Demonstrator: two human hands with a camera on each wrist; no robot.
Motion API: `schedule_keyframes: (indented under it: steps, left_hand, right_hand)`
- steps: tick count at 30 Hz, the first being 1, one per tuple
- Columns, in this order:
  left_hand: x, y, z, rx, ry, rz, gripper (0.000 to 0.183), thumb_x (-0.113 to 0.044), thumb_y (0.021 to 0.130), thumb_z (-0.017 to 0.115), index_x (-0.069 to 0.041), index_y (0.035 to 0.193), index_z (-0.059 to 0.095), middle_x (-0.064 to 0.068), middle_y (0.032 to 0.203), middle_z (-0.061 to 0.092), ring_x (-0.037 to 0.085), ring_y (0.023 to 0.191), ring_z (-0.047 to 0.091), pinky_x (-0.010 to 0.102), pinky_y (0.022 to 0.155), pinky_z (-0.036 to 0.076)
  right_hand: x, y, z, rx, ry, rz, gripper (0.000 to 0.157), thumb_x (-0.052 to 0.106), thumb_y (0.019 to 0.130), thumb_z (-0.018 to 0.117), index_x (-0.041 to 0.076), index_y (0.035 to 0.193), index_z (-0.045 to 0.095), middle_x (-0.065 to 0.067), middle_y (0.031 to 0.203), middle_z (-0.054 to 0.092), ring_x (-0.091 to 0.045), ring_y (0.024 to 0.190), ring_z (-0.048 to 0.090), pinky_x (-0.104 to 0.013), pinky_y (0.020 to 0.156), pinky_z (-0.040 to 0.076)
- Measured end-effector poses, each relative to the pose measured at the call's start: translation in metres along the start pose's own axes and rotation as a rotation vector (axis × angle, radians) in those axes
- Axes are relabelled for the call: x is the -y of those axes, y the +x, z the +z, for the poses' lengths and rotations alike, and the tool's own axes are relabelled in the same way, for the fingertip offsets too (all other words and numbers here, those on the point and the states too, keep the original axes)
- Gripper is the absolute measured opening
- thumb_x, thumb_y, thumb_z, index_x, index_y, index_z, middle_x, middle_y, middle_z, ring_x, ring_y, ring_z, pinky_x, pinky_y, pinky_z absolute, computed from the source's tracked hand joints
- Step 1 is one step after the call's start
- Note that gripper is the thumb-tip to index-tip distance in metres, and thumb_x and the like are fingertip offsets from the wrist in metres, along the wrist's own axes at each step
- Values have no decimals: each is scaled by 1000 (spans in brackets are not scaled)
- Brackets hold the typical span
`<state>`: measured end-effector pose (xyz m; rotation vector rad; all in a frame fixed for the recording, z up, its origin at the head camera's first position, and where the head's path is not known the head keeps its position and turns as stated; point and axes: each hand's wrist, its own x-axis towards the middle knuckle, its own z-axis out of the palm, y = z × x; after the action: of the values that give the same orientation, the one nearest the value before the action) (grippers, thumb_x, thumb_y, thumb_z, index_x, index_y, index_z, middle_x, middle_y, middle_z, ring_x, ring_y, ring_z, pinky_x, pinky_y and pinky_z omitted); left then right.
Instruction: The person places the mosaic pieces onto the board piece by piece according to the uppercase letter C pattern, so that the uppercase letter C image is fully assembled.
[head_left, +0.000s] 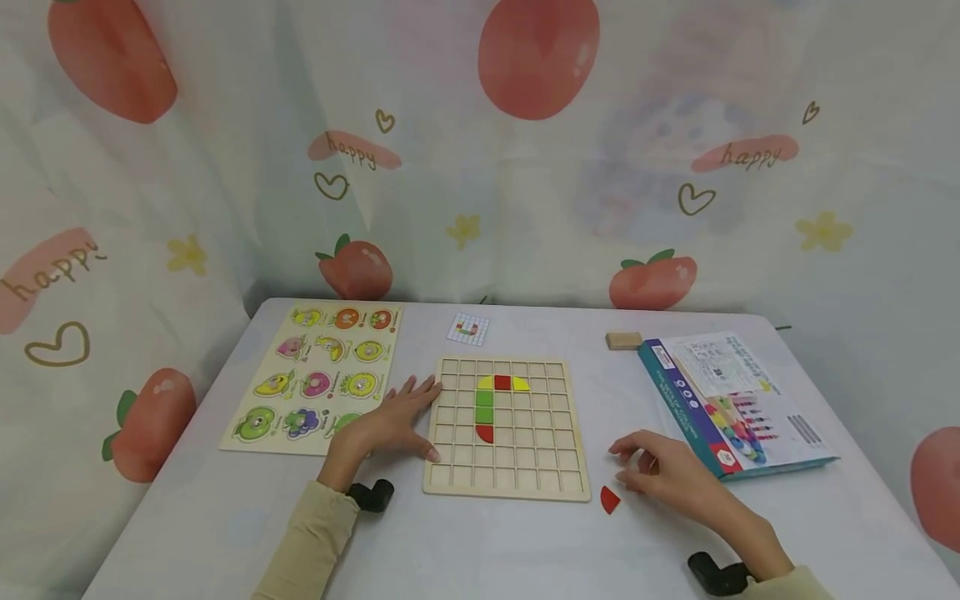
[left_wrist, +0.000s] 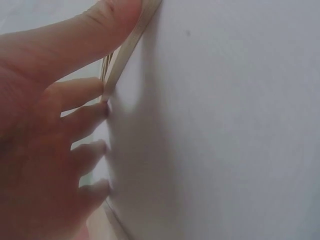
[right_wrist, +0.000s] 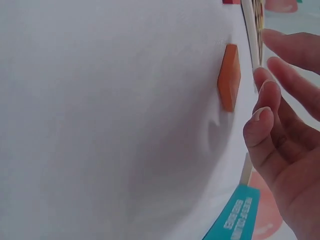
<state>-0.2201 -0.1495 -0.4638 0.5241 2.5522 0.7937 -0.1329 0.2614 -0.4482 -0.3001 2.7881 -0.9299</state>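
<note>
My left hand (head_left: 393, 421) lies spread at the left edge of a wooden grid board (head_left: 510, 483), thumb and fingers touching that edge; the left wrist view shows the thumb (left_wrist: 75, 42) against the rim. Red, yellow and green pieces (head_left: 485, 406) sit in the board's upper left and middle squares. Right of the board hovers my right hand (head_left: 667, 475), its fingers loosely bent and holding nothing. A red quarter-round piece (head_left: 610, 500) lies on the table just left of it. In the right wrist view, an orange piece (right_wrist: 229, 78) is near the fingertips, apart from them.
A fruit puzzle board (head_left: 315, 375) lies at the left, partly under my left hand. A small pattern card (head_left: 468, 329) sits behind the grid board. At the right are a teal-edged box (head_left: 738, 404) and a small wooden block (head_left: 624, 341). A printed curtain (head_left: 540, 208) hangs behind.
</note>
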Motion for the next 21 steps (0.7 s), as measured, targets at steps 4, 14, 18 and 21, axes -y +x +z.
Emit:
schedule_keyframes:
  steps: [4, 14, 18, 21]
  left_hand:
    - [-1, 0, -1, -4, 1, -1, 110, -29, 75, 93, -9, 163, 29, 9, 173, 17, 36, 161, 2, 55, 131, 1]
    - [1, 3, 1, -7, -4, 4, 111, -28, 75, 93, -9, 163, 29, 9, 173, 17, 35, 161, 2, 54, 131, 0]
    - [0, 3, 1, -6, -1, -3, 110, -28, 74, 93, -9, 163, 30, 9, 173, 17, 35, 161, 2, 54, 131, 1]
    - [1, 2, 1, -12, 5, -9, 110, -28, 74, 93, -9, 163, 30, 9, 173, 18, 36, 161, 3, 55, 131, 1]
  right_hand:
    - [-6, -3, -3, -11, -34, 52, 33, 23, 87, 82, 11, 116, 72, 3, 100, 67, -10, 80, 52, -18, 64, 48]
    - [-15, -7, -6, 29, -68, 93, 24, 20, 85, 84, 10, 104, 74, 2, 91, 62, -14, 79, 51, -19, 61, 46]
    - [-16, -6, -4, 38, -57, 66, 22, 20, 85, 84, 13, 100, 70, 4, 86, 62, -13, 78, 52, -19, 62, 47]
    - [-15, -5, -4, 46, -41, 48, 21, 24, 87, 83, 14, 99, 69, 6, 85, 64, -12, 78, 55, -18, 65, 50]
